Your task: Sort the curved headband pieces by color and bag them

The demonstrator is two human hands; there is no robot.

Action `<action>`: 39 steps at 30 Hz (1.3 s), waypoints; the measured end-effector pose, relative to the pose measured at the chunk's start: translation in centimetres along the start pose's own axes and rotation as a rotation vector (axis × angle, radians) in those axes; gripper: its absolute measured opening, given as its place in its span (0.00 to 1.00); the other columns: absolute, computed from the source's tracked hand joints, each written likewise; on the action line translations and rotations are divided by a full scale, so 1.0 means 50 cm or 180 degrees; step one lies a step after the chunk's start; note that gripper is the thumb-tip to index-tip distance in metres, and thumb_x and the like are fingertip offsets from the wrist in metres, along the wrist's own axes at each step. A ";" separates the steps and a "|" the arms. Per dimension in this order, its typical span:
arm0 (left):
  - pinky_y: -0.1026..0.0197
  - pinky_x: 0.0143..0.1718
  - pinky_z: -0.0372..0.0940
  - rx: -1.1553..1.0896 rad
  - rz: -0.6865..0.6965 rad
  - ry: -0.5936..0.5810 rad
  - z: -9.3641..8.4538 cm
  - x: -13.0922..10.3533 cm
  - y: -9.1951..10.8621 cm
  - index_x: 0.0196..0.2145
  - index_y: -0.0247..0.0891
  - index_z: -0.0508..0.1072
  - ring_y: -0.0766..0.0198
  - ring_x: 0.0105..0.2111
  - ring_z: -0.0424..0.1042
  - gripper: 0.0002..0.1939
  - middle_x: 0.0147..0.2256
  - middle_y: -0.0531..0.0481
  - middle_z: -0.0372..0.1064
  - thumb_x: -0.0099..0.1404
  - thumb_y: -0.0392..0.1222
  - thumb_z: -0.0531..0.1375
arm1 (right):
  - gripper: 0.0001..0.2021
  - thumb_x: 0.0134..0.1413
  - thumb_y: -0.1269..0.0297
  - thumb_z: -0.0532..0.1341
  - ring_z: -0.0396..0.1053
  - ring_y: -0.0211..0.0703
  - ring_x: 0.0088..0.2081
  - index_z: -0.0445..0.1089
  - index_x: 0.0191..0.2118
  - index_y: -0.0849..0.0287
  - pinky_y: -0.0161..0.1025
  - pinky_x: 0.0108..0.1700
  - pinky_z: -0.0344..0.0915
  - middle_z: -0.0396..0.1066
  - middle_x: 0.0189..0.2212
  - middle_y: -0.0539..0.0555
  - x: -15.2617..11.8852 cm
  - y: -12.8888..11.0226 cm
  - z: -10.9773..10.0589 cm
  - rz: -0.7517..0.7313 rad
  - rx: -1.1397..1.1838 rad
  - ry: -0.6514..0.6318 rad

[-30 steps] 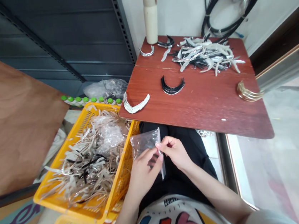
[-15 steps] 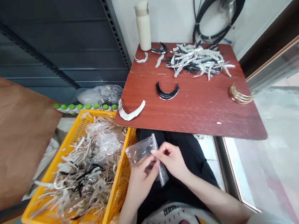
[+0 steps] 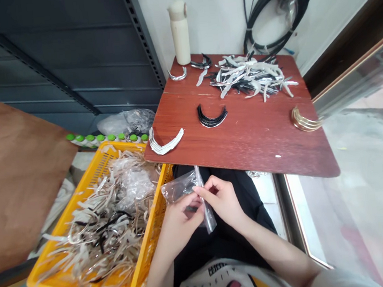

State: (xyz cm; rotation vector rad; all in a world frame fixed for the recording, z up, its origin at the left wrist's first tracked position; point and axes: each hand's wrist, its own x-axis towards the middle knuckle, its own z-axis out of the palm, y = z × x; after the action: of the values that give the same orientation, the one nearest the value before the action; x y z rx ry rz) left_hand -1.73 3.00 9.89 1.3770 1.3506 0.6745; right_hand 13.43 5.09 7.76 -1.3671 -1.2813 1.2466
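Over my lap, a clear plastic bag [image 3: 179, 186] is pinched between both hands along its folded edge. My left hand [image 3: 183, 220] grips the bag from the left, thumb against fingers. From the right, my right hand [image 3: 223, 199] pinches the same edge, its thumb and forefinger close to my left fingertips. What lies inside the bag, if anything, I cannot make out. On the red-brown board ahead are a white curved bundle [image 3: 165, 142], a black curved bundle [image 3: 212, 117] and gold curved strips [image 3: 304, 120].
A yellow basket [image 3: 146, 240] full of loose curved strips stands at my left. On the board [image 3: 243, 146] lie a pile of black and white strips [image 3: 249, 77] and a cream bottle [image 3: 180, 36]. Coiled black cable [image 3: 247, 40] hangs on the wall. Green-capped bottles [image 3: 111, 138] line up behind the basket.
The camera view has shifted slightly. Both hands still pinch the bag's edge, with only a small shift of the fingers and bag; the things on the board stay put.
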 end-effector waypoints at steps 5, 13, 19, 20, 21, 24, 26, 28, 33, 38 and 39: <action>0.64 0.38 0.69 0.0075 0.0035 0.0002 -0.001 0.002 -0.008 0.50 0.41 0.75 0.64 0.35 0.75 0.16 0.40 0.50 0.78 0.66 0.43 0.57 | 0.16 0.52 0.52 0.68 0.60 0.33 0.23 0.66 0.27 0.58 0.31 0.25 0.57 0.66 0.21 0.45 0.006 0.003 -0.012 0.0068 0.0186 -0.0268; 0.65 0.34 0.68 -0.0171 -0.0057 0.0248 0.002 0.011 -0.020 0.39 0.37 0.77 0.65 0.31 0.74 0.14 0.31 0.51 0.76 0.66 0.50 0.59 | 0.14 0.55 0.52 0.65 0.69 0.37 0.26 0.65 0.32 0.57 0.34 0.30 0.67 0.70 0.25 0.48 0.008 0.018 -0.019 0.0319 0.0744 -0.0677; 0.63 0.36 0.68 0.0941 0.0235 0.1731 0.000 -0.010 -0.031 0.39 0.40 0.73 0.65 0.31 0.75 0.10 0.33 0.53 0.75 0.66 0.48 0.59 | 0.12 0.60 0.56 0.61 0.69 0.38 0.26 0.61 0.30 0.56 0.34 0.31 0.65 0.69 0.24 0.47 0.016 0.007 -0.053 0.0140 -0.0061 -0.0546; 0.64 0.35 0.68 0.1212 0.0269 0.1914 -0.002 -0.014 -0.030 0.40 0.40 0.72 0.65 0.30 0.75 0.10 0.32 0.53 0.75 0.66 0.47 0.58 | 0.11 0.60 0.57 0.60 0.67 0.37 0.25 0.61 0.30 0.55 0.34 0.29 0.63 0.68 0.23 0.47 0.018 0.003 -0.061 0.0076 -0.0335 -0.0569; 0.64 0.33 0.68 0.1457 0.0318 0.1966 -0.004 -0.017 -0.030 0.40 0.40 0.71 0.65 0.29 0.75 0.09 0.32 0.53 0.74 0.67 0.47 0.58 | 0.11 0.59 0.59 0.60 0.66 0.36 0.24 0.61 0.29 0.55 0.33 0.28 0.61 0.67 0.22 0.46 0.021 -0.001 -0.068 0.0013 -0.0586 -0.0628; 0.64 0.29 0.66 0.2085 0.0643 0.1509 -0.004 -0.021 -0.026 0.40 0.41 0.69 0.64 0.30 0.75 0.08 0.35 0.51 0.72 0.70 0.42 0.52 | 0.09 0.58 0.62 0.60 0.63 0.35 0.23 0.61 0.29 0.55 0.32 0.27 0.57 0.64 0.21 0.44 0.026 -0.011 -0.077 -0.0159 -0.0988 -0.0793; 0.64 0.30 0.67 0.2402 0.0879 0.1075 0.004 -0.021 -0.026 0.39 0.42 0.70 0.64 0.33 0.75 0.10 0.39 0.50 0.71 0.70 0.37 0.49 | 0.09 0.58 0.64 0.60 0.63 0.34 0.23 0.61 0.29 0.55 0.32 0.28 0.57 0.63 0.21 0.44 0.027 -0.014 -0.073 -0.0240 -0.1036 -0.0821; 0.64 0.33 0.69 0.2505 0.0981 0.0925 0.019 -0.019 -0.029 0.41 0.42 0.70 0.64 0.35 0.75 0.11 0.42 0.49 0.69 0.69 0.33 0.49 | 0.08 0.59 0.65 0.59 0.64 0.34 0.24 0.61 0.30 0.56 0.32 0.29 0.57 0.64 0.22 0.44 0.026 -0.015 -0.066 -0.0334 -0.1172 -0.0874; 0.60 0.40 0.71 0.2237 0.0933 0.1268 0.065 -0.006 -0.055 0.45 0.39 0.66 0.60 0.42 0.73 0.09 0.44 0.45 0.66 0.67 0.36 0.54 | 0.06 0.59 0.64 0.61 0.69 0.37 0.29 0.65 0.32 0.56 0.33 0.32 0.58 0.71 0.30 0.47 0.040 -0.044 -0.071 -0.0916 -0.2100 -0.1340; 0.57 0.43 0.72 0.2122 0.0900 0.1655 0.081 -0.004 -0.078 0.46 0.37 0.66 0.58 0.45 0.72 0.10 0.44 0.43 0.64 0.67 0.33 0.53 | 0.08 0.64 0.59 0.57 0.70 0.44 0.40 0.70 0.35 0.55 0.38 0.43 0.62 0.74 0.36 0.52 0.159 -0.100 -0.139 -0.1563 -0.2467 -0.0728; 0.57 0.43 0.72 0.2133 0.0887 0.1725 0.081 -0.005 -0.079 0.47 0.37 0.66 0.58 0.44 0.72 0.11 0.45 0.43 0.63 0.67 0.34 0.54 | 0.07 0.63 0.59 0.58 0.69 0.47 0.44 0.70 0.37 0.56 0.40 0.46 0.62 0.74 0.39 0.54 0.195 -0.103 -0.154 -0.1685 -0.2596 -0.0511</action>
State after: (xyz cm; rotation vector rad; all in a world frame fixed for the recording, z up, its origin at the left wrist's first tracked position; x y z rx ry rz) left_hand 0.50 0.88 5.12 2.0366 1.9459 0.8627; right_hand 20.10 15.63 12.79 -1.3124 -2.2319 0.4677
